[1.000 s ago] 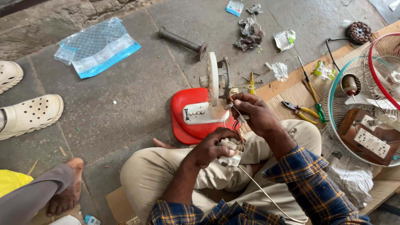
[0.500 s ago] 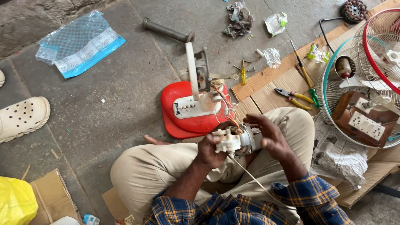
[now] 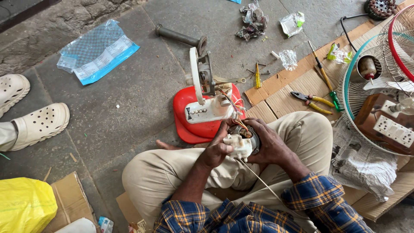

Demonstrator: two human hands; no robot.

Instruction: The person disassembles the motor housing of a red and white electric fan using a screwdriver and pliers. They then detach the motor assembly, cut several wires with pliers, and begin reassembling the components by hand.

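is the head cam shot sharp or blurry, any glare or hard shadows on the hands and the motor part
Head view: sharp overall, no motion blur on the left hand, right hand or the white motor part; soft, even daylight with only faint shadows; no strong glare, just a mild sheen on the red fan base; slight wide-angle stretch toward the edges.

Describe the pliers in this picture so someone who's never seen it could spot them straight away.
Start at the big round wire fan guard on the right, then look just left of it to the brown cardboard sheet on the floor. The pliers lie there, above the seated person's knee. Their yellow handles and dark jaws set them apart from the long, thin green-handled screwdriver beside them.
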